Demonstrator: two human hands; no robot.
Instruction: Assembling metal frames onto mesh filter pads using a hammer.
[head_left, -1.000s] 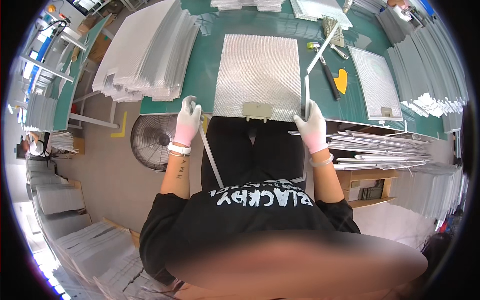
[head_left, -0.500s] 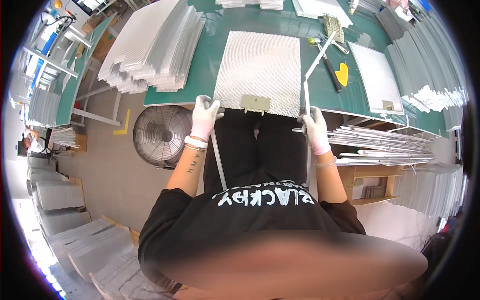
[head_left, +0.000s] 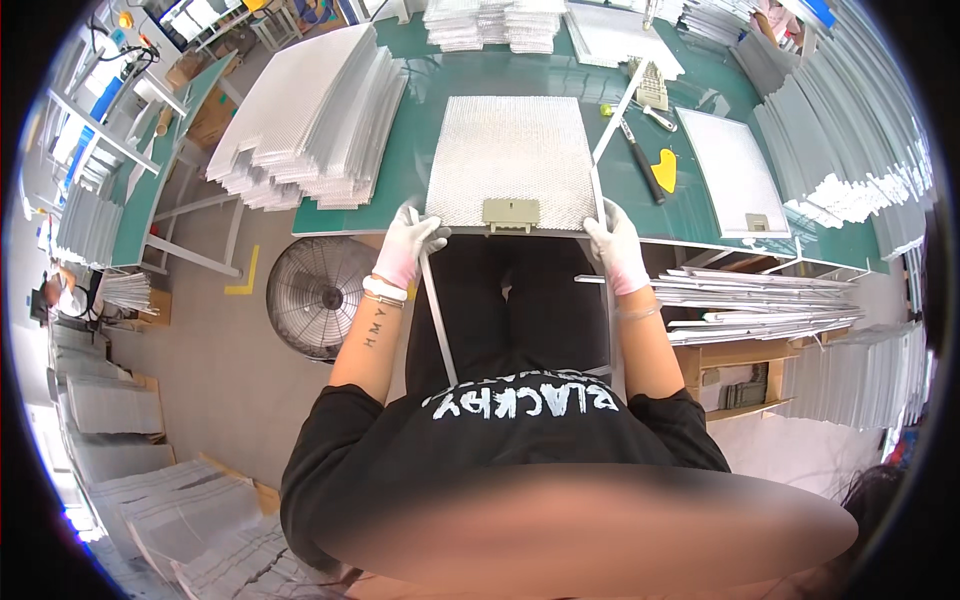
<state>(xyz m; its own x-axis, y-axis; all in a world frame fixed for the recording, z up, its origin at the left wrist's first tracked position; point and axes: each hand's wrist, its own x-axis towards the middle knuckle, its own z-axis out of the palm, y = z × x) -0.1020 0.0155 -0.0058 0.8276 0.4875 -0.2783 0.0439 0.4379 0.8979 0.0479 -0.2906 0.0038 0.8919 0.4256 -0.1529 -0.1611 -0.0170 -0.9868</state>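
A pale metal mesh panel (head_left: pixel 510 160) lies on the green table in front of me, its near edge by the table's front edge. A grey-green plastic block (head_left: pixel 511 213) sits at the middle of that edge. My left hand (head_left: pixel 405 247), white-gloved, pinches a thin metal strip (head_left: pixel 438 315) by the panel's near left corner; it slopes down over my lap. My right hand (head_left: pixel 618 247), also gloved, grips a metal strip (head_left: pixel 597 190) along the panel's right side. From its far end another length (head_left: pixel 622 110) angles away to the right. Whether these strips join is hidden.
Stacked mesh panels (head_left: pixel 300 110) stand at left. On the right are a hammer (head_left: pixel 643 165), a yellow scraper-like piece (head_left: pixel 663 171), a brush (head_left: pixel 657 118) and another framed panel (head_left: pixel 735 170). Metal strips (head_left: pixel 750 300) lie below the table's right side. A floor fan (head_left: pixel 325 298) stands lower left.
My right hand has moved inward, bringing its strip closer to the panel's right edge. The left hand keeps its pinch. The whole view has shifted slightly.
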